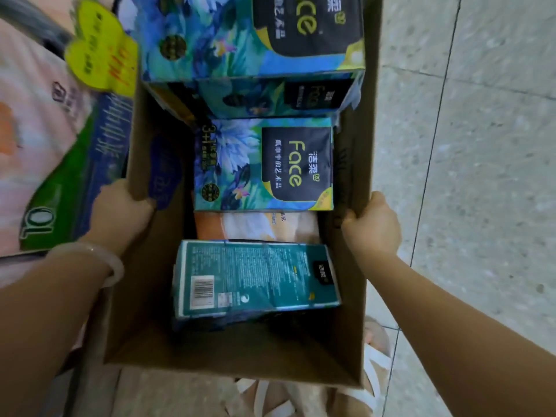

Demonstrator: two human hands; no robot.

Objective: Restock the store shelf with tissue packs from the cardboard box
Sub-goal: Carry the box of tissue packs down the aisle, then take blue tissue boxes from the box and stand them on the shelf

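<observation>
Down below the camera, a person holds an open cardboard box (144, 311) by its two side walls. The left hand (120, 212) curls over the rim of the left wall, thumb inside the box and fingers hidden behind the wall; a pale bangle (108, 260) circles that wrist. The right hand (373, 224) grips the top edge of the right wall in the same way, fingers wrapped over it. Inside the box lie several tissue packs. A floral pack (264, 164) printed with blue flowers and the word "Face" lies flat in the middle, and two more packs of the same print are stacked at the far end, the top pack (240, 34) rising above the box walls. Nearest the person, a teal pack (255, 278) lies tilted with its barcode side up. Between it and the floral pack, part of an orange-and-white pack (255, 225) shows from underneath. Pressed against the left wall of the box is a green and blue package (75, 182), with a yellow price tag (102, 52) hanging beyond it and pink packaging (27, 115) further left. To the right, grey floor tiles (481, 145) stretch away. A white sandal (376, 356) shows under the near right corner of the box.
</observation>
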